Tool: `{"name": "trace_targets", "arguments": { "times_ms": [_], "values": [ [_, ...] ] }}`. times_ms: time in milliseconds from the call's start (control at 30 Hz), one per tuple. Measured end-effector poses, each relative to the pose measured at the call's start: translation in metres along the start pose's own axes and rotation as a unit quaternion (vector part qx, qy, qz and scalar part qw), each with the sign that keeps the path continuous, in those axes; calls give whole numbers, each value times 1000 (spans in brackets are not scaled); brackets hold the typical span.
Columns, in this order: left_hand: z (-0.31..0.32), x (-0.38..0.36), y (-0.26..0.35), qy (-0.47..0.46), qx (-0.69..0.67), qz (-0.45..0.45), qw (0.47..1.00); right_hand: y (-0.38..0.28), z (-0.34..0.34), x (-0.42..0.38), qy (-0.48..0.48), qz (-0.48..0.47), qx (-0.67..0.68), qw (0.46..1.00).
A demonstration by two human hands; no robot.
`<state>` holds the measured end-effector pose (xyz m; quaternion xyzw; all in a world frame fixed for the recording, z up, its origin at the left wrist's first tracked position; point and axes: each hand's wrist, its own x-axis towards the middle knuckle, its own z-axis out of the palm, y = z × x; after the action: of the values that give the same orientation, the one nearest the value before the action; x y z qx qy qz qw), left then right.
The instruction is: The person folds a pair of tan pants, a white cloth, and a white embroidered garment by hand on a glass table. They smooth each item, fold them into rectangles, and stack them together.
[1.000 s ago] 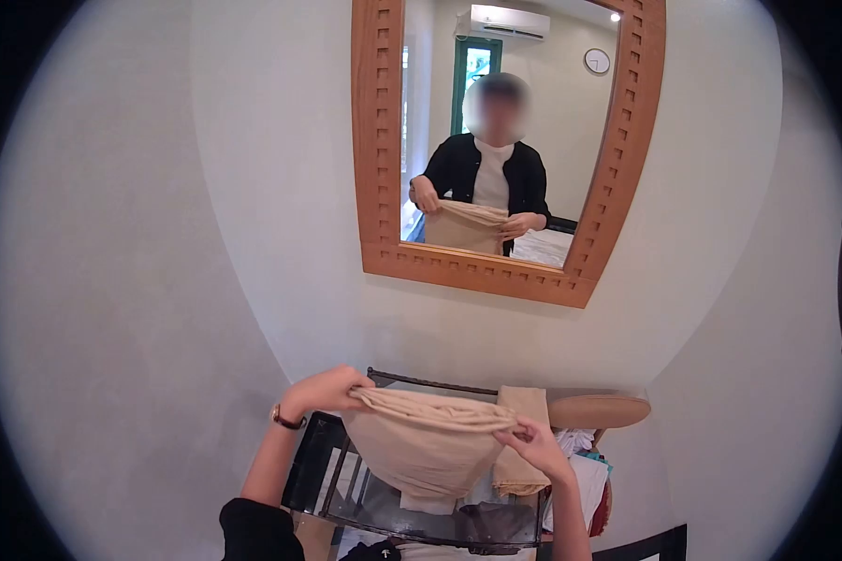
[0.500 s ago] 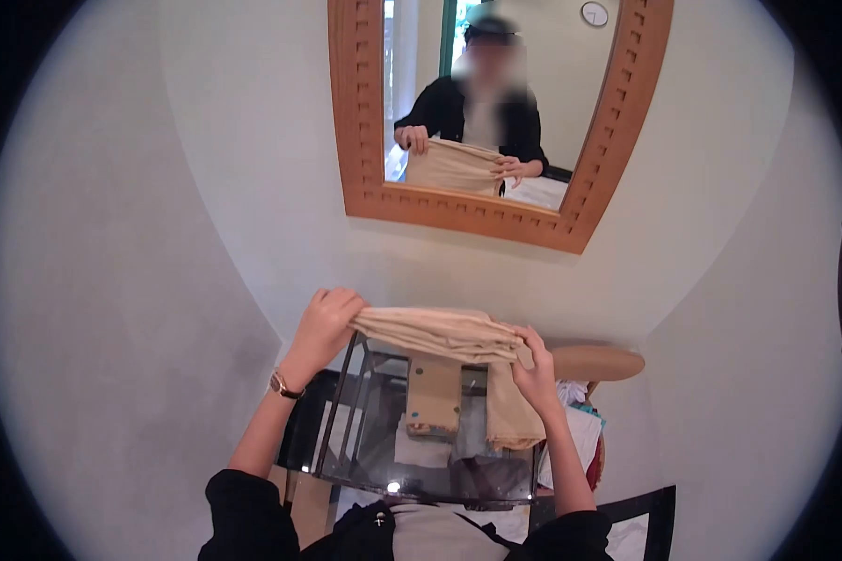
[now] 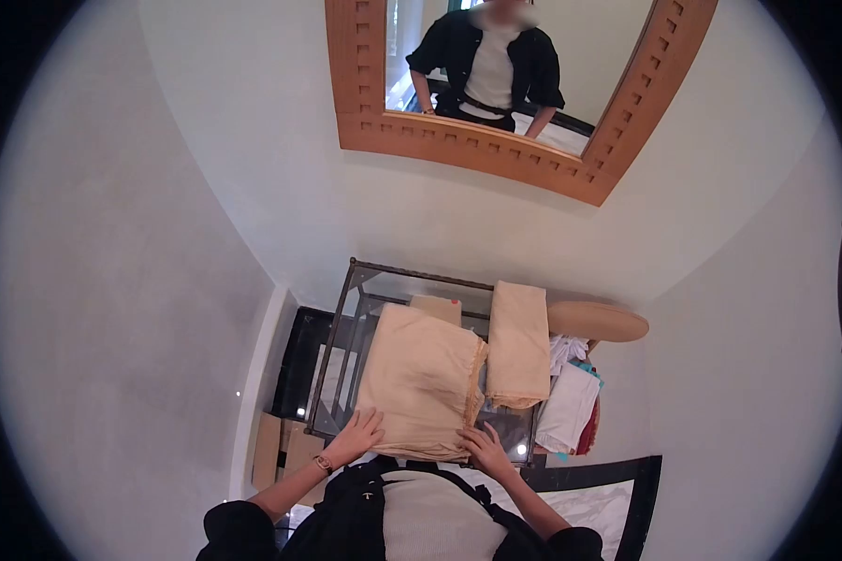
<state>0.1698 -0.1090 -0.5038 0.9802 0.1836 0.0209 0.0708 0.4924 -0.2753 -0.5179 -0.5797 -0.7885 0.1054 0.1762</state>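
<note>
A folded beige cloth (image 3: 412,379) lies spread in a square on the glass-topped table (image 3: 511,432), with a frayed or fringed edge on its right side and a darker patch near its middle. My left hand (image 3: 357,434) rests on the cloth's front left corner, fingers stretched out. At the front right corner, my right hand (image 3: 486,449) touches the cloth with its fingers apart. A second folded beige cloth (image 3: 518,344) lies to the right. Behind the first cloth, part of a cardboard box (image 3: 438,309) shows; the rest is covered.
A round brown stool or chair seat (image 3: 597,322) stands right of the table, beside a folded white cloth (image 3: 569,407). A wooden-framed mirror (image 3: 477,140) hangs on the wall ahead. Cardboard (image 3: 301,449) stands at the lower left.
The beige cloth, held up gathered between both hands before, now lies flat on the table over most of the cardboard box. Both hands have come down and towards me, their grip loosened.
</note>
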Motion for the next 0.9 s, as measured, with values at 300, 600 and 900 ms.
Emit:
{"name": "trace_targets", "arguments": {
  "times_ms": [300, 600, 900],
  "values": [
    [-6, -4, -6, -72, -109, -55, 990, 7, 14, -1, -15, 9, -104, 994],
    [-8, 73, -36, 64, -147, -58, 985, 15, -14, 33, -95, -8, -135, 986],
    [26, 89, -35, 46, -87, -74, 992, 19, -21, 52, -144, -37, -105, 983]
  ]
}}
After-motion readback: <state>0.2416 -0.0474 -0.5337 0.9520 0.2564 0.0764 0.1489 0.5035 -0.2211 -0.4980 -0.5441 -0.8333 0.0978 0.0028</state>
